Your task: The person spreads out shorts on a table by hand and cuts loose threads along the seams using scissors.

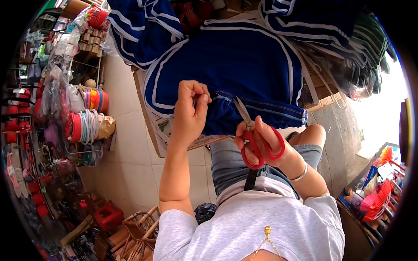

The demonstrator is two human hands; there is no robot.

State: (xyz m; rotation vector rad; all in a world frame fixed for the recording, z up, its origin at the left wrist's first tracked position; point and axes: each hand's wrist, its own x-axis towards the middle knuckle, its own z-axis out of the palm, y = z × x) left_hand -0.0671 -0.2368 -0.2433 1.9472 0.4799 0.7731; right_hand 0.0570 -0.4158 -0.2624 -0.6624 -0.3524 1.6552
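Blue cloth with white stripes (235, 56), a garment by its look, lies spread in front of me. Along its near edge runs a stitched hem with a patch of loose pale threads (224, 97). My left hand (191, 106) is closed in a pinch just left of these threads; what its fingertips hold is too small to make out. In my right hand (261, 139) is a pair of scissors (251, 150) with red handles, fingers through the loops. Its metal blades point away from me, their tips over the hem just right of the loose threads.
More blue striped cloth (146, 30) is heaped at the far left, and another pile (313, 21) at the far right. Crowded shelves of goods (56, 117) line the left side. A box of colourful items (379, 191) stands at right. Wooden stools (137, 228) sit lower left.
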